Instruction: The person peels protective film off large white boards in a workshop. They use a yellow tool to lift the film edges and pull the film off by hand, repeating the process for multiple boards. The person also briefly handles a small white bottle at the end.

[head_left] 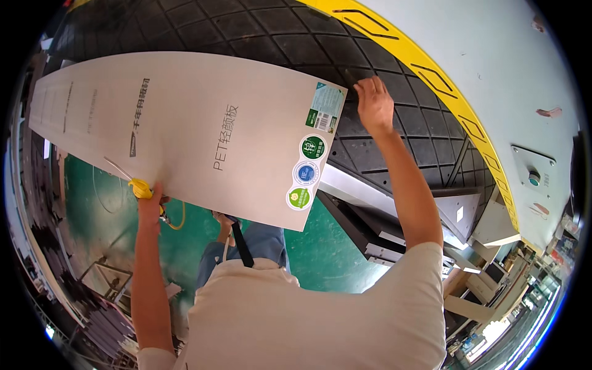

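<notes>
Beige board (185, 123) lies with its far side over a black gridded bed (271, 28), its near edge jutting out above the green floor (333, 259). Left hand (150, 208) is wrapped around a yellow blow gun (141, 188), at the near edge toward the left; its thin metal nozzle points up and left over the board in this view. Right hand (375, 108) is just past the right edge, near the far corner, fingers bent close together; whether they pinch anything or touch that edge, I cannot tell. Beyond this hand, a stretch of gridded surface runs to the curved yellow rail (394, 43). Stickers (306, 172) line the board's right end.
</notes>
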`<state>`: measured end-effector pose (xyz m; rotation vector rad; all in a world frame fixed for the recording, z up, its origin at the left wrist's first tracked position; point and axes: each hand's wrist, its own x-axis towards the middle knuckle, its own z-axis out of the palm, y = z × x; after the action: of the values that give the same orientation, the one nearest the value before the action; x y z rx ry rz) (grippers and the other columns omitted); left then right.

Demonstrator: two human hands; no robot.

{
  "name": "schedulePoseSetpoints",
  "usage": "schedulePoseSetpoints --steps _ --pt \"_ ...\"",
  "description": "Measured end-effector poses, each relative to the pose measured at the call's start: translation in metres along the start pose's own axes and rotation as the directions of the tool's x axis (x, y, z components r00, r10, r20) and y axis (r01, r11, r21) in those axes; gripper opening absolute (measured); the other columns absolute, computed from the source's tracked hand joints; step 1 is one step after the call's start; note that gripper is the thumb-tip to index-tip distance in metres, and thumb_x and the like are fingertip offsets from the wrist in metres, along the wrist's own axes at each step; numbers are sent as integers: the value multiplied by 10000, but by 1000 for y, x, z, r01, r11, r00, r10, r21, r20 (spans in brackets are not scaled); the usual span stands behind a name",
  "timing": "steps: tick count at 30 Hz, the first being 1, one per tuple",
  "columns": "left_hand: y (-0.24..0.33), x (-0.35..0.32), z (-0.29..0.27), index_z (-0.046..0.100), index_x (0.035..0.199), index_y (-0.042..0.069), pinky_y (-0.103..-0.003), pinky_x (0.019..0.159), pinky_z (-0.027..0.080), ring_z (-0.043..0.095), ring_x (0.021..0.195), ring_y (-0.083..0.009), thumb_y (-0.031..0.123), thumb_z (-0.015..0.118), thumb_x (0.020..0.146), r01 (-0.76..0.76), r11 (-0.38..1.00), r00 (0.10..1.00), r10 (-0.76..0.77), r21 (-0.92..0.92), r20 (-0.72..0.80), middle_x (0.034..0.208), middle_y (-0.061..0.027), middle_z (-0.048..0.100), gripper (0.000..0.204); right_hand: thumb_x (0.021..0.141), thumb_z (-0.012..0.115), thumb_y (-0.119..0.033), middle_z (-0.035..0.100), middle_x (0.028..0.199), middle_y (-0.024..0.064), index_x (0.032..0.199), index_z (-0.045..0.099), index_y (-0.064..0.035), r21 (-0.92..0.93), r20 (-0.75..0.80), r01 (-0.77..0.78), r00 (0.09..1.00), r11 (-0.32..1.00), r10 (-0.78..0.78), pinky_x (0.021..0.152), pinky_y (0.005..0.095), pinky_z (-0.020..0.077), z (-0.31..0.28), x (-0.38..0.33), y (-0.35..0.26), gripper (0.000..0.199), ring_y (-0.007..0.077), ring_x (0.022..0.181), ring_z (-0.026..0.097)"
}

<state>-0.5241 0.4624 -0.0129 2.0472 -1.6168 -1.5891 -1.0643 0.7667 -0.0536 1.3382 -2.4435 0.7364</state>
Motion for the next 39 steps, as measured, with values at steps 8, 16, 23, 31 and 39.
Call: schedulePoseSetpoints --steps 8,16,23,31,39 --pt "6 -6 2 613 1079 117 -244 595 431 661 755 -100 350 718 968 -5 1000 999 5 -10 32 881 27 653 279 932 649 -120 627 919 120 907 601 -86 -99 -5 -7 1000 995 7 709 458 549 7 0 22 64 361 885 645" --pt "3 -2 0 611 1068 119 -244 594 428 661 741 -100 357 725 963 -42 999 998 43 -17 47 879 27 654 285 889 688 -79 632 919 76 991 698 -88 164 69 156 983 974 -169 738 425 550 -18 15 -10 102 301 898 643" --pt "2 -1 1 618 1044 125 -251 597 433 661 733 -101 365 734 956 -35 999 999 36 -25 36 858 24 654 281 857 689 -66 598 870 40 972 708 -127 88 237 198 948 976 -213 724 404 554 -25 16 -13 130 274 879 641" --pt "-1 7 -2 610 1017 119 -247 590 430 639 713 -92 362 736 955 -41 999 997 43 -29 58 816 23 640 280 819 661 -20 580 865 54 894 666 -126 63 307 131 941 989 -144 701 430 561 -31 -24 -54 129 281 890 646" --pt "11 -6 3 615 989 110 -250 591 431 605 693 -84 356 740 953 -81 994 992 88 -73 93 804 23 627 278 852 643 -64 609 888 90 942 680 -135 96 344 10 938 995 -43 677 442 557 -48 -29 -57 122 325 875 658"
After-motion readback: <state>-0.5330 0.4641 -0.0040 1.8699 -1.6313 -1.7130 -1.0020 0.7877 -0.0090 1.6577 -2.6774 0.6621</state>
